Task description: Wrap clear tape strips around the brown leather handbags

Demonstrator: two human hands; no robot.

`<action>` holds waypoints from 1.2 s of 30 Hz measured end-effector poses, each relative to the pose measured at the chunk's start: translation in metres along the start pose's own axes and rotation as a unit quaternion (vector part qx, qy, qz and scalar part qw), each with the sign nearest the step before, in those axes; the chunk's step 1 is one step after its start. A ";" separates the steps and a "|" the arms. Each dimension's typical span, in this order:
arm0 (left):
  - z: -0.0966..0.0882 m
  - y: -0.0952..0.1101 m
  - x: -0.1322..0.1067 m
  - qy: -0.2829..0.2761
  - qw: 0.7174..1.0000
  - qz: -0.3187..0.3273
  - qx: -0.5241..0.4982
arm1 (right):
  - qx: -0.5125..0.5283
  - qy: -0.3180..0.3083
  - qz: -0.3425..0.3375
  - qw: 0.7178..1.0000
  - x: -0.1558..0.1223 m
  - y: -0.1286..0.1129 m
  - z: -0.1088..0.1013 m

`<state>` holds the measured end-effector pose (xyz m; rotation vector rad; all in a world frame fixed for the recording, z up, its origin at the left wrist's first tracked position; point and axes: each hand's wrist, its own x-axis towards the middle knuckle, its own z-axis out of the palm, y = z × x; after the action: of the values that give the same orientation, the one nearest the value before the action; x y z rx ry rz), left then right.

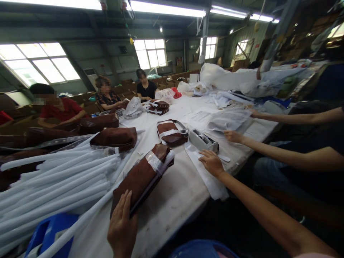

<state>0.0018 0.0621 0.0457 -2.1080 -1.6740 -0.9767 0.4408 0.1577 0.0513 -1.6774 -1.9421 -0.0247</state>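
My left hand [123, 221] grips the near end of a brown bag [142, 179], fingers along its side; the thumb is hidden. That bag lies slanted, with a clear plastic band and white stuffing at its far end. My right hand [212, 163] is open, fingers apart, over a flat white plastic sleeve [200, 168] and next to a grey tape dispenser [202, 140]. Behind the dispenser's left side sits a smaller brown bag [172, 132] with a white band and a strap.
White foam tubes [67, 172] and a blue plastic object [51, 233] fill the left. More brown bags [114, 139] lie beyond. At right, a co-worker's hands [233, 137] hold a clear plastic bag [228, 120]. Several people sit across the white table [177, 193].
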 end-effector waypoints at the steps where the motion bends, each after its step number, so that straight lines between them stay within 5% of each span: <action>1: 0.000 0.000 0.001 0.002 1.000 -0.006 0.003 | 0.009 0.009 -0.011 1.000 0.001 -0.009 0.000; 6: -0.001 0.001 0.005 0.014 0.999 -0.040 0.010 | 0.164 -0.030 -0.047 0.985 -0.029 -0.078 0.001; 10: -0.003 0.001 0.006 0.016 0.998 -0.054 0.010 | 0.283 -0.201 -0.065 0.936 -0.074 -0.126 -0.002; 13: -0.004 0.000 0.006 0.013 0.998 -0.060 0.006 | 0.325 -0.303 -0.090 0.891 -0.079 -0.137 0.000; 18: -0.006 0.001 0.009 0.026 0.996 -0.084 -0.004 | 0.280 -0.108 0.081 0.950 -0.039 -0.120 0.034; 20: -0.007 0.002 0.011 0.035 0.995 -0.098 -0.006 | 0.264 -0.103 0.102 0.954 -0.031 -0.114 0.056; 24: -0.010 0.001 0.016 0.057 0.991 -0.124 -0.003 | 0.259 -0.163 0.011 0.952 -0.034 -0.124 0.093; 30: -0.008 -0.006 0.026 0.124 0.985 -0.119 0.004 | 0.310 -0.217 -0.147 0.914 -0.001 -0.178 0.131; 33: -0.009 -0.003 0.036 0.150 0.984 -0.096 0.007 | 0.330 -0.220 -0.155 0.905 0.023 -0.203 0.139; 36: -0.008 0.008 0.042 0.155 0.987 -0.039 -0.008 | 0.338 -0.204 -0.151 0.906 0.019 -0.215 0.125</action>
<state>0.0104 0.0866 0.0807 -1.7981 -1.6033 -1.2714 0.1930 0.1754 0.0280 -0.9581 -2.1394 0.8462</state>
